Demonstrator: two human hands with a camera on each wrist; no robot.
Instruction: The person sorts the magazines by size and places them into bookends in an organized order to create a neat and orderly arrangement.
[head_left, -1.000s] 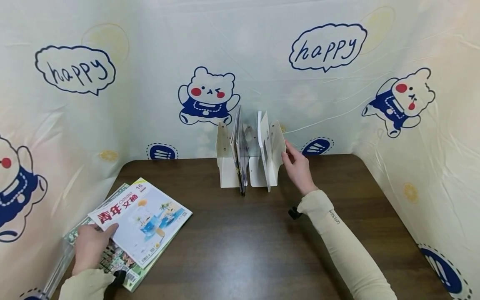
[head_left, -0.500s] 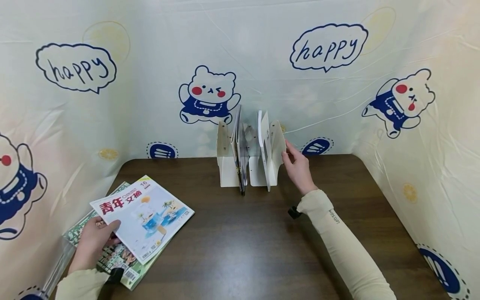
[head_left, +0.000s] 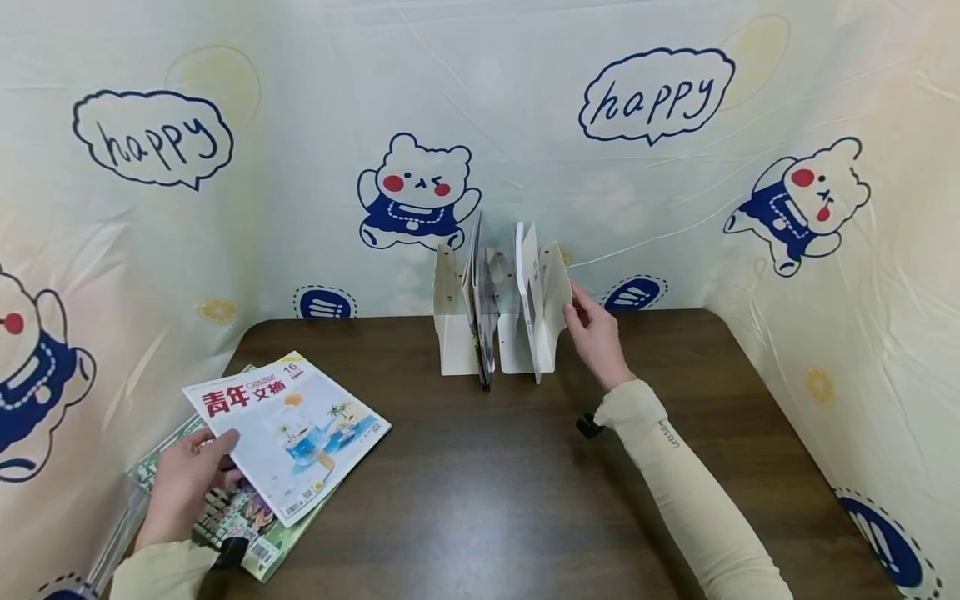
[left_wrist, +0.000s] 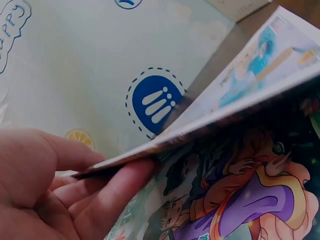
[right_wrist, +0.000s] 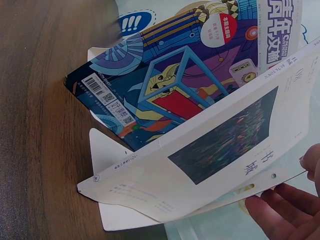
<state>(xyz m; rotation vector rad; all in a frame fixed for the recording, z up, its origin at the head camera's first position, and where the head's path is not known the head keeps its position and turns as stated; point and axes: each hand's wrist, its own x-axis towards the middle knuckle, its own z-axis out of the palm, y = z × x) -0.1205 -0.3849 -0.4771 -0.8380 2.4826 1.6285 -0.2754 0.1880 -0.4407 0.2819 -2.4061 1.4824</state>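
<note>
My left hand [head_left: 180, 479] pinches the left edge of a white magazine [head_left: 300, 433] with a blue beach picture. That magazine is tilted over a green illustrated magazine [head_left: 240, 517] on the table. In the left wrist view, thumb and fingers hold its edge, above the cover's cartoon figures [left_wrist: 250, 195]. My right hand [head_left: 597, 337] pinches the right end panel of a white desktop book rack [head_left: 557, 292]. Inside the rack stand a white book [right_wrist: 235, 145] and a colourful magazine [right_wrist: 185, 80], with a gap between them.
The brown wooden table [head_left: 465, 492] reaches back to a pale printed curtain [head_left: 525, 108], which hangs behind it and on both sides. A black wrist strap [head_left: 231, 553] sits on the left cuff, close to the green magazine.
My left hand has raised the white magazine's left edge and shifted it slightly up and right, showing more of the green one. The right hand and rack stay in place.
</note>
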